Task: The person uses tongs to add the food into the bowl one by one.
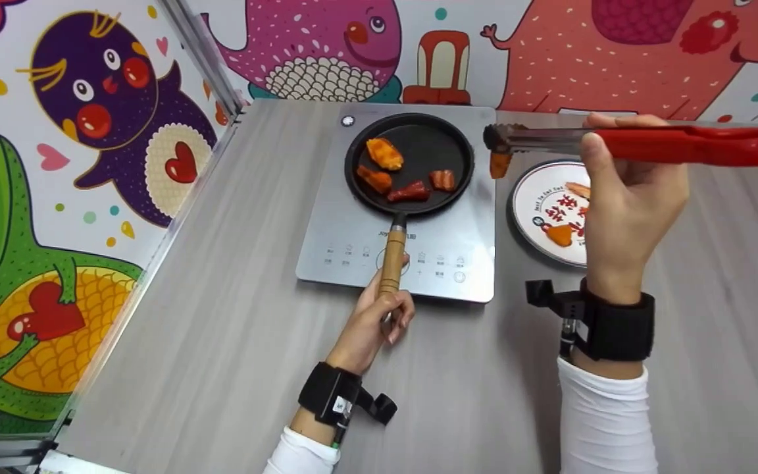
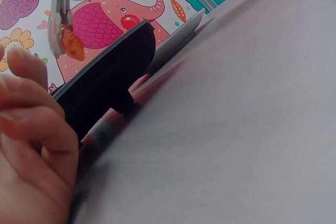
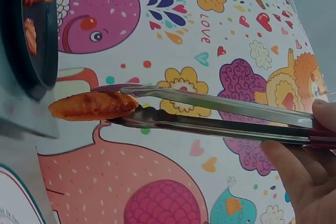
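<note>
Gripped a round black pan (image 1: pixel 431 148) by its wooden handle (image 1: pixel 392 260) with left hand (image 1: pixel 369 322) and clasped red-handled metal tongs (image 1: pixel 695 145) with right hand (image 1: pixel 639 204), holding an oblong orange food piece (image 3: pixel 94 106) beside the pan.

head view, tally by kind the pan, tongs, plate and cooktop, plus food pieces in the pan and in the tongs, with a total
Pan: 1
Tongs: 1
Plate: 1
Cooktop: 1
Food pieces in the pan: 4
Food piece in the tongs: 1
Total: 9
</note>
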`<state>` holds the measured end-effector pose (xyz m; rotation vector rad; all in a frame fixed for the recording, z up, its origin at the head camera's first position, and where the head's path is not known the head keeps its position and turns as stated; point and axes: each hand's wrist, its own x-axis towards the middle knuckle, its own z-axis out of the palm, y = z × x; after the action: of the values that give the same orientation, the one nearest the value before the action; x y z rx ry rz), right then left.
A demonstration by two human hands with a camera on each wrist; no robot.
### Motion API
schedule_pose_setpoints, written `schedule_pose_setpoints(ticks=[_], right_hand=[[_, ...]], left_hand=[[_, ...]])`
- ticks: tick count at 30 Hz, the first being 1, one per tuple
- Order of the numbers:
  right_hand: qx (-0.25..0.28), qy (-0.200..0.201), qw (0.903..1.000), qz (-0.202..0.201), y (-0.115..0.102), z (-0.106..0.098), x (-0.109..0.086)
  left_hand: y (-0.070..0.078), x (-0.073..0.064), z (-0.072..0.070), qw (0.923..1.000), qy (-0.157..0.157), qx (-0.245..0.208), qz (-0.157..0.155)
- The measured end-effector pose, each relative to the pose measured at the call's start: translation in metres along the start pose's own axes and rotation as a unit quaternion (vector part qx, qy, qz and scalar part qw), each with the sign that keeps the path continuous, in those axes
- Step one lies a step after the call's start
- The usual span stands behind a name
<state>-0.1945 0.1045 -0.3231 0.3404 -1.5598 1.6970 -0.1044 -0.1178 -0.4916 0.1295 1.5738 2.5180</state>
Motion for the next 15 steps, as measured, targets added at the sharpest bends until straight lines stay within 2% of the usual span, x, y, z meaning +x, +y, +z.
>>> schedule_pose_setpoints(ticks=[3, 11, 15], right_hand=[[0.024, -0.003, 0.9997, 0.001, 0.004, 0.009, -0.001], [0.03, 0.0, 0.9995, 0.012, 0.022, 0.028, -0.008], [0.054, 0.012, 0.997, 0.054, 0.027, 0.038, -0.01]], left_hand=[[0.001, 0.001, 0.001, 1.0, 0.002, 0.003, 0.0], [0.0, -0.001, 0.0, 0.9999, 0.007, 0.0, -0.016], [0.001, 0.001, 0.0, 0.9998, 0.011, 0.006, -0.015]])
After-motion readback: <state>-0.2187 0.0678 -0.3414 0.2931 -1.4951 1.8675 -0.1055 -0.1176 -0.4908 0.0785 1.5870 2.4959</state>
